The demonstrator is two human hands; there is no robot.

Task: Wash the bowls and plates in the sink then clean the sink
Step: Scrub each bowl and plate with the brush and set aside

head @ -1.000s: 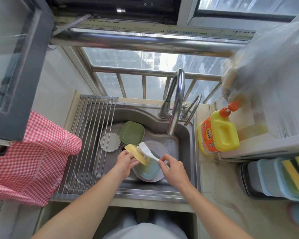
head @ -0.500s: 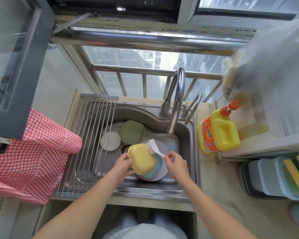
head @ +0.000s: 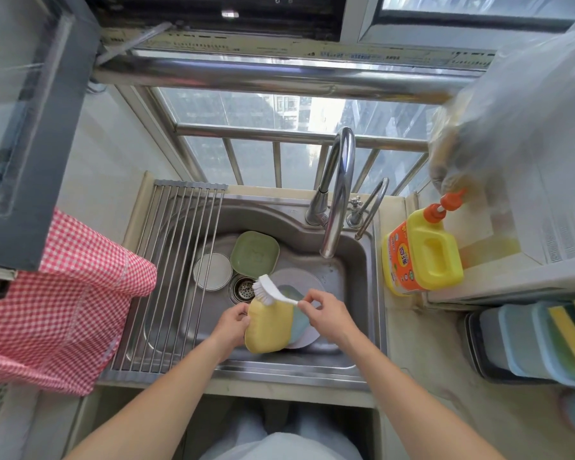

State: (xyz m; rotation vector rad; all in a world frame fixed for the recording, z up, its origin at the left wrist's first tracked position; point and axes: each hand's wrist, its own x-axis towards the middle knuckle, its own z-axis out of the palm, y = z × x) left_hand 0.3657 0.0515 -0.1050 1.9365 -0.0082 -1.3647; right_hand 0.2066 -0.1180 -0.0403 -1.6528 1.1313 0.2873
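My left hand (head: 230, 323) grips the left edge of a yellow plate (head: 269, 327), held tilted over the steel sink (head: 352, 293). My right hand (head: 326, 310) holds a white dish brush (head: 269, 290) by its handle, with the bristles at the plate's upper edge. Under the yellow plate lie a light-blue bowl (head: 300, 318) and a pale round plate (head: 299, 277). A green square plate (head: 254, 252) and a small white round plate (head: 212, 271) lie at the back left of the basin, beside the drain strainer (head: 243, 288).
The curved faucet (head: 337, 194) arches over the basin. A roll-up drying rack (head: 176, 277) covers the sink's left part. A yellow detergent bottle (head: 422, 257) stands on the right counter, with containers and sponges (head: 545, 343) further right. A red checked cloth (head: 57, 310) hangs at left.
The yellow plate has turned from nearly edge-on to show its broad underside and has come nearer to me. The brush has shifted left, onto the plate's upper edge.
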